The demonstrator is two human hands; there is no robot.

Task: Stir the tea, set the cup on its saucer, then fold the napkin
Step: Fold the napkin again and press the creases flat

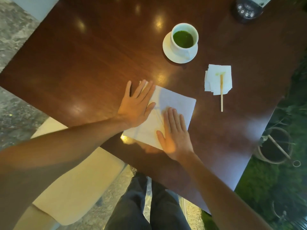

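Observation:
A white cup (180, 48) of green tea stands on its white saucer (167, 49) at the back of the dark wooden table (83, 63). A white napkin (176, 102) lies flat near the table's front edge. My left hand (136, 107) presses flat on its left side, fingers straight and spread. On the napkin's near right part my right hand (174, 135) lies flat too. A wooden stirrer (221, 97) rests on a small stained tissue (218, 79) to the right.
A dark device with buttons (247, 10) sits at the table's far right corner. A cream seat (74, 180) is at the lower left, my legs (149, 205) below the table edge. A plant pot (274, 145) stands on green ground at the right.

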